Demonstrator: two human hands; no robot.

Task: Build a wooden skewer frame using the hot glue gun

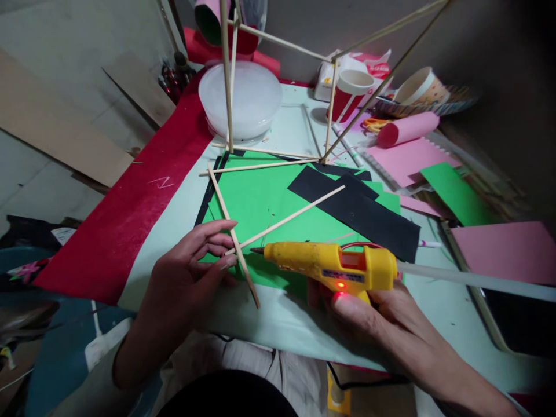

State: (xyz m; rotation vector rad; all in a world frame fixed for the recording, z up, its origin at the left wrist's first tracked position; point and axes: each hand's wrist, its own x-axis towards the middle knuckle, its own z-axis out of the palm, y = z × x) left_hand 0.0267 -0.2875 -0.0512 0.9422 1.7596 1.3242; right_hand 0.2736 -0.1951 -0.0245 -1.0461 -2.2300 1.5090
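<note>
Left hand [191, 260] with fingertips pinching the crossing of two wooden sticks [269, 227] over green paper [260, 202] on the surface [278, 324], right hand [377, 313] wrapped around a yellow glue gun [330, 265], nozzle just beside that joint, black paper [360, 211] nearby.

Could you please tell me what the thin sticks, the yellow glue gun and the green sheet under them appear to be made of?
The thin sticks look like pale, unfinished wood or bamboo: matte, straight, tan. The yellow glue gun, held by the right hand, seems moulded plastic with a slight sheen and a dark metal-looking nozzle. The green sheet looks like flat, matte craft paper or thin card.
</note>
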